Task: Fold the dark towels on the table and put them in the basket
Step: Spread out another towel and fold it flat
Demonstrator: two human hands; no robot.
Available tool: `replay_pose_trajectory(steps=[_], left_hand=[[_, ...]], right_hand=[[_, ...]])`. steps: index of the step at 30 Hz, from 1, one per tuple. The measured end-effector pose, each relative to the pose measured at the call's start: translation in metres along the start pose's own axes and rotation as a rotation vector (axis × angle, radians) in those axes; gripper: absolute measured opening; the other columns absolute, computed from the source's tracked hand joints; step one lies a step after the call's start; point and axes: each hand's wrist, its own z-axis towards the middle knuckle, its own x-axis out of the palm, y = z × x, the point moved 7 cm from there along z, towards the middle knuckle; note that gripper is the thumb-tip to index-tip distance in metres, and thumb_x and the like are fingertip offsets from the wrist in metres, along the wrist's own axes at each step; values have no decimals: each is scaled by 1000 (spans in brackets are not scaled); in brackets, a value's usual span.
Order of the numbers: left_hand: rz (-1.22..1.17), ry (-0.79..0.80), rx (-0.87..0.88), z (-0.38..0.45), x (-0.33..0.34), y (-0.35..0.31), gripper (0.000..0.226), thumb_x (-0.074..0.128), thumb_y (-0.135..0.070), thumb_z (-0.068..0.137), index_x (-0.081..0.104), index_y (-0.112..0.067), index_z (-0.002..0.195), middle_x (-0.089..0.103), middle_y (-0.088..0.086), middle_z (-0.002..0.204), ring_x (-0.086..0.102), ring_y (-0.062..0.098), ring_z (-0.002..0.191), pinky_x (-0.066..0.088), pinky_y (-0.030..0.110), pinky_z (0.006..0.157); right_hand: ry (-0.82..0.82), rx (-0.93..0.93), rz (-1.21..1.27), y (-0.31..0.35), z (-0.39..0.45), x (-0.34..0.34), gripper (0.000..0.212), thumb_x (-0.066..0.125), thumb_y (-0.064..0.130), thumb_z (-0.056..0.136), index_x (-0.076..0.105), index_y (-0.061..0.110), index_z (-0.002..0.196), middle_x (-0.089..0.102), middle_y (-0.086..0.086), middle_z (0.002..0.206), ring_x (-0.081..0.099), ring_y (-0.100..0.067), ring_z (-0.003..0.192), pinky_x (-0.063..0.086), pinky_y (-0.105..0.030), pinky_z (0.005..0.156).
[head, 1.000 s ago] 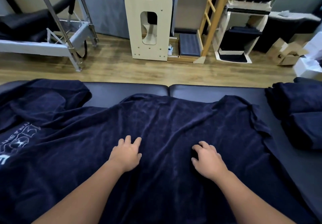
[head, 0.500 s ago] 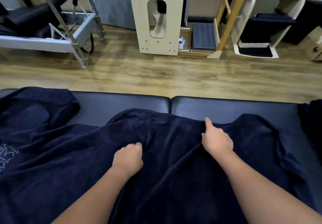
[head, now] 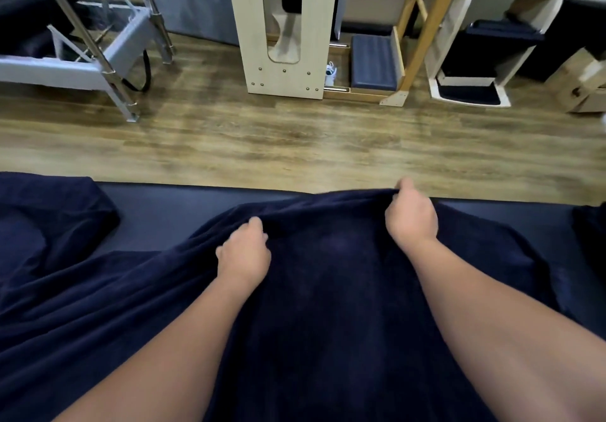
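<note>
Head view: both hands have left their flat rest and reached toward 12 o'clock. The left hand and right hand now pinch the dark towel along its far edge, fingers curled into the cloth, which suggests the first fold is starting.

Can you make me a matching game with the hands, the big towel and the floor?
Things:
1. left hand
2. right hand
3. dark blue towel
4. wooden floor

Places or states:
A. spread across the padded table, far edge lifted
B. beyond the table's far edge
C. bunching cloth, nearer the person
D. pinching the towel's far edge, raised highest

Pairs: 1-C, 2-D, 3-A, 4-B
</note>
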Motion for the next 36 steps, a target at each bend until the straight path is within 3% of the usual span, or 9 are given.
replay_pose_trajectory(steps=[2,6,9,13,19,24,27,31,36], left_hand=[[102,35,21,5,-5,-12,4,47,-18,101,43,-17,99,57,6,110,53,27,94,45,47,84],[330,-26,347,-29,8,-75,40,54,-37,91,45,-22,127,45,10,130,45,32,118,41,49,89],[335,263,453,-58,56,-126,90,60,-70,82,13,-46,154,4,19,163,9,46,147,23,71,106],[547,356,423,-76,96,-166,132,75,-76,66,-19,-46,154,-35,27,157,-34,56,140,-8,87,98],[516,534,417,-77,121,-219,141,82,-73,61,-25,-51,150,-41,32,151,-28,66,137,11,86,102],[525,494,312,-77,130,-237,145,83,-72,60,-35,-56,141,-41,38,147,-24,72,134,16,85,102],[537,484,291,-76,133,-239,147,84,-71,58,-38,-57,138,-43,37,146,-24,71,135,17,84,103],[549,491,260,-73,134,-242,150,86,-69,57,-43,-59,134,-47,36,144,-25,70,135,17,84,103],[537,503,236,-72,135,-244,153,88,-67,54,-44,-62,130,-49,34,143,-26,69,135,17,82,104]], right_hand=[[85,-77,86,4,-1,11,35,52,20,99,45,18,134,63,-15,128,57,-39,117,47,-49,95],[280,-212,-47,-9,-47,33,59,54,25,99,32,29,153,28,4,162,21,-20,151,21,-61,119],[271,-260,-50,-39,-86,33,54,51,29,101,34,29,152,19,6,166,6,-13,154,13,-56,122],[189,-169,-64,-97,-87,15,47,48,34,103,41,27,148,25,7,163,15,-16,153,25,-54,119],[-120,95,9,-173,-39,-41,37,51,19,100,53,13,137,54,-10,135,59,-38,113,48,-44,89],[50,410,-37,-222,-12,-52,72,54,31,99,12,18,156,70,-14,104,67,-35,95,49,-37,72],[116,497,8,-246,11,-48,38,53,33,96,43,13,127,72,-7,71,70,-24,65,55,-35,67],[133,388,-55,-247,45,-63,6,53,22,92,54,17,96,70,-9,94,61,-30,87,48,-35,70],[-51,229,-129,-241,90,-91,18,53,12,96,53,9,113,66,-18,112,61,-41,105,50,-44,80]])
